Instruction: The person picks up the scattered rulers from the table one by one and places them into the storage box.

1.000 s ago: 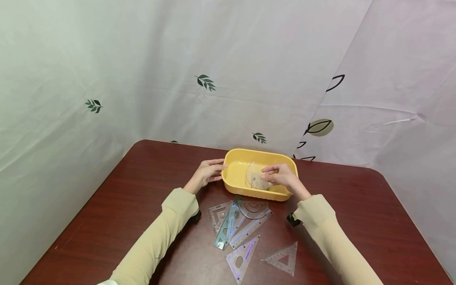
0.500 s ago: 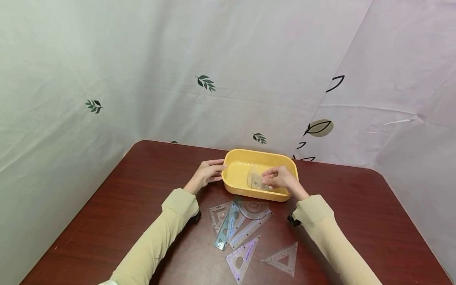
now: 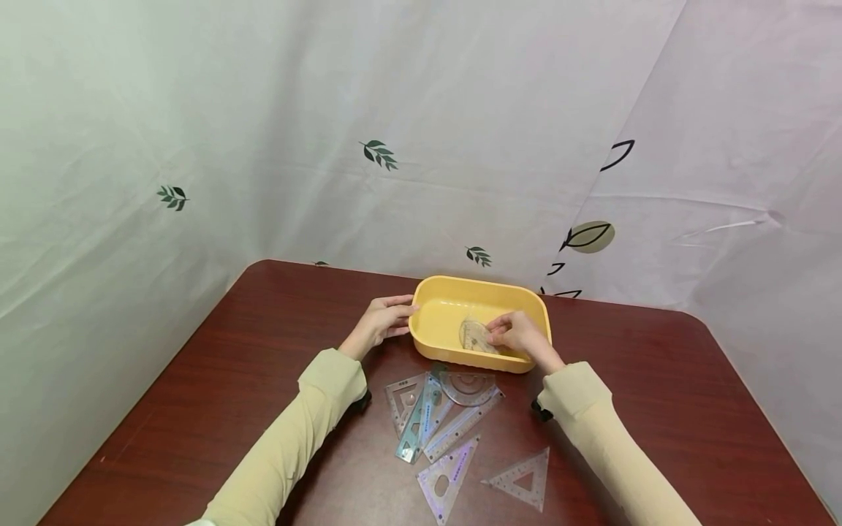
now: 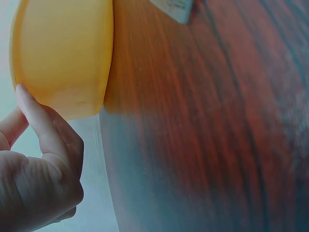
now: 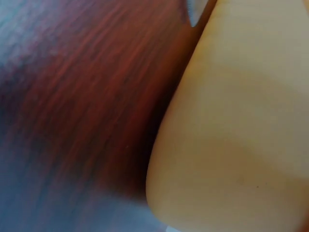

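Note:
A yellow plastic tub [image 3: 430, 321] stands at the table's far side. My left hand [image 3: 384, 321] holds its left end, thumb over the rim and fingers along the outside. In the left wrist view, a fingertip of that left hand [image 4: 46, 164] meets the rim of the tub [image 4: 72, 53]. Inside the tub, my right hand [image 3: 522, 334] pinches a clear protractor [image 3: 473, 336] at its right side. The right wrist view shows the tub's outer wall [image 5: 231, 121] but no hand.
In front of the tub lie a second protractor [image 3: 468, 398], a teal ruler [image 3: 408, 444], a clear ruler [image 3: 454, 431] and several set squares, including a purple-marked one [image 3: 454, 456] and a clear one [image 3: 536, 478]. A patterned cloth [image 3: 421, 204] hangs behind the table.
The protractor in my right hand has shifted slightly right within the tub and its angle has changed. The left hand, the tub and the tools on the table stay where they were.

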A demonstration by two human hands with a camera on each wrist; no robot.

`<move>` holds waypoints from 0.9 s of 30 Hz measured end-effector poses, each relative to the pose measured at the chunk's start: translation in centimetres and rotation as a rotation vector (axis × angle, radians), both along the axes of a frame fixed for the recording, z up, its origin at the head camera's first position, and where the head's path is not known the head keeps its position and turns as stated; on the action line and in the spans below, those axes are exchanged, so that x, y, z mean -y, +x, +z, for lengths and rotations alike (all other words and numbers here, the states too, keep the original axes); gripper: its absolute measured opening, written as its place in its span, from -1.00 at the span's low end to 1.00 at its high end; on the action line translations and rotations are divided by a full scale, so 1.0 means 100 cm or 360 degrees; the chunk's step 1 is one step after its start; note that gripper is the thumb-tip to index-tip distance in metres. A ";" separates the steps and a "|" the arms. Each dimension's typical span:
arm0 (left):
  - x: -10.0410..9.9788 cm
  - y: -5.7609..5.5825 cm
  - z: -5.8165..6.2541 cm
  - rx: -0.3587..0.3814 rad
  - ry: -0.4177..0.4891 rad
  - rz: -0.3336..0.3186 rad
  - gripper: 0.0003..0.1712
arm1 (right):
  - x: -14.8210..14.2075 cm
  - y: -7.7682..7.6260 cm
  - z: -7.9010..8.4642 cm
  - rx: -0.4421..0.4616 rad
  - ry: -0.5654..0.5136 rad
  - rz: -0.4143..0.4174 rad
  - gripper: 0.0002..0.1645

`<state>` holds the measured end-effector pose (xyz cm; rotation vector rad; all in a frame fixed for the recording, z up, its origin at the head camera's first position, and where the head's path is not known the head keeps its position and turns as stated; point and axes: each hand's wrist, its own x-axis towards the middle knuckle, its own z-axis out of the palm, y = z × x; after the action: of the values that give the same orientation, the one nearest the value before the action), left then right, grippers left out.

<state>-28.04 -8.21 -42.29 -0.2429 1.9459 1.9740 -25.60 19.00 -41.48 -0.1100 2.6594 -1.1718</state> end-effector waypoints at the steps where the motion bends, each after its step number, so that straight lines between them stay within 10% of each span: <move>1: 0.000 0.000 0.000 0.0003 -0.0002 0.0001 -0.47 | 0.000 0.000 -0.001 -0.0003 0.0020 -0.0002 -0.73; 27: 0.000 0.000 -0.001 0.0011 0.0004 0.0007 -0.46 | 0.002 0.001 -0.001 -0.0011 0.0102 -0.0017 -0.76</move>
<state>-28.06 -8.17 -42.35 -0.2532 1.9400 1.9754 -25.48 18.77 -41.58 -0.0887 2.7035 -1.0904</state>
